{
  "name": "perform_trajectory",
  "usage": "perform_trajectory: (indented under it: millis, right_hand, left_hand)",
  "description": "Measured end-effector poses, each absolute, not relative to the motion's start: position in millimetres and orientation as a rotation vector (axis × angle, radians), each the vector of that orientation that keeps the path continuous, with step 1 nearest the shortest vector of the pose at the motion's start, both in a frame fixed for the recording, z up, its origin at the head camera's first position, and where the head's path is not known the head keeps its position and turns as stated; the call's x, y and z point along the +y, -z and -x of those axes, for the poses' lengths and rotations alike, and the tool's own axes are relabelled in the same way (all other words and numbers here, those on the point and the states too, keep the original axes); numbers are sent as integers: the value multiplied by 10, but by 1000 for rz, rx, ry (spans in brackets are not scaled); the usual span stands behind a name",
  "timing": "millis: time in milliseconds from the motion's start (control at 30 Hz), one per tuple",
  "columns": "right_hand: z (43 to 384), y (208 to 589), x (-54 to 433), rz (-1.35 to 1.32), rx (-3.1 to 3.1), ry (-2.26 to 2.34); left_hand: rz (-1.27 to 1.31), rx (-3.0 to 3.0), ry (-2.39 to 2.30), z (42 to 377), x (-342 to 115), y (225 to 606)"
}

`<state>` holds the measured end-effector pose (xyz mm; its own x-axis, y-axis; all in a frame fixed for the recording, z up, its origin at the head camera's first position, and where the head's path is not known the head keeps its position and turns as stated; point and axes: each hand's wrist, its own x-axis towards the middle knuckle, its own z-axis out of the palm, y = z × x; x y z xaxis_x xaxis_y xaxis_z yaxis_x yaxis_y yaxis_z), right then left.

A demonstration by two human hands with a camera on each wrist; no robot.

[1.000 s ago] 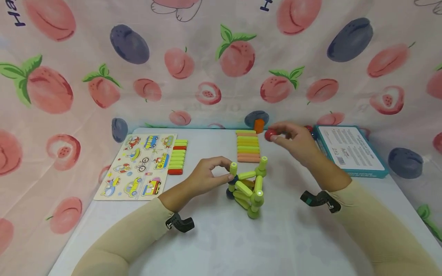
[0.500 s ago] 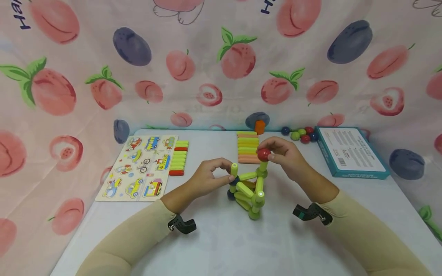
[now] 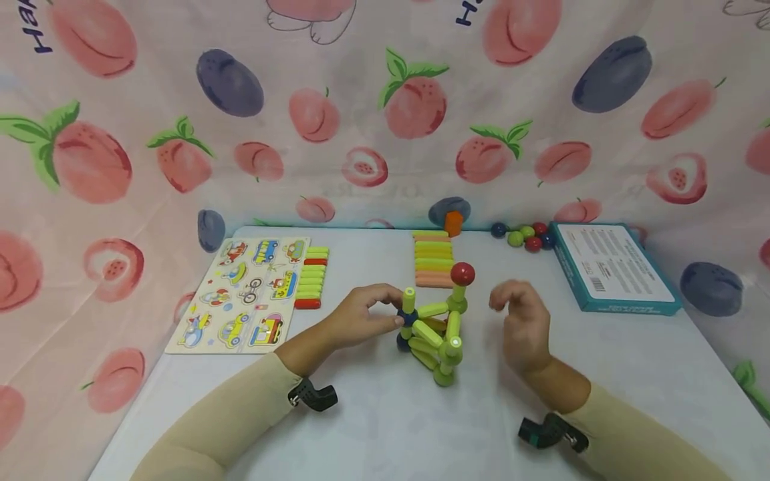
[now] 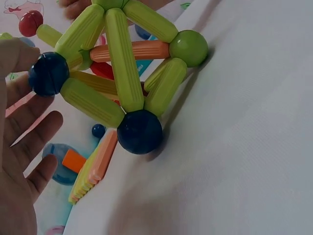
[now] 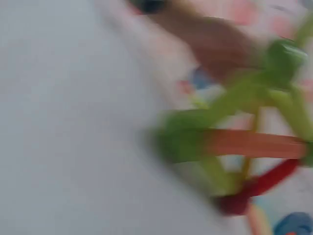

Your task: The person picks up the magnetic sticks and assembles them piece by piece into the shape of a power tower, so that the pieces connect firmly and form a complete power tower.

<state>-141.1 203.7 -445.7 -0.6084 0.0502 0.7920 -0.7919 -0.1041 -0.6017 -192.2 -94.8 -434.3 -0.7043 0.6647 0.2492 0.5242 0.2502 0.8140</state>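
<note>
A frame of magnetic sticks and balls (image 3: 426,332), mostly lime green, stands on the white table. My left hand (image 3: 367,317) pinches a dark blue ball (image 4: 48,74) at its upper left corner, between thumb and forefinger; the other fingers are spread in the left wrist view. A red ball (image 3: 462,274) tops an upright green stick on the far side. Right of the frame, my right hand (image 3: 522,327) hovers with loosely curled fingers, holding nothing. Blurred in the right wrist view, the frame shows an orange stick (image 5: 254,143) and a red stick (image 5: 274,178).
Behind the frame lies a row of yellow, green and orange sticks (image 3: 433,250), near an orange piece (image 3: 453,222). Loose balls (image 3: 516,238) sit beside a teal box (image 3: 619,267). A picture board (image 3: 240,294) lies left, with green and red sticks (image 3: 311,277) along it.
My right hand brought the red ball from the back onto the upright green stick, let go and drew back toward me to the right. The left hand stays at the blue ball.
</note>
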Motion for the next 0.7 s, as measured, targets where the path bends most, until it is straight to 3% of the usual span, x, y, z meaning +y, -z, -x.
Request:
perform_trajectory:
  millis: [200, 400, 700]
  right_hand:
    - [1009, 4782, 1991, -850, -1979, -1167]
    - [1005, 4745, 2092, -793, -2156, -1247]
    - [1249, 4697, 2239, -644, -2349, -1509]
  left_hand:
    - [-1159, 2402, -1359, 1906, -992, 4343]
    - [-1164, 2410, -1357, 1801, -1054, 4365]
    - [-1376, 2488, -1355, 1482, -949, 4393]
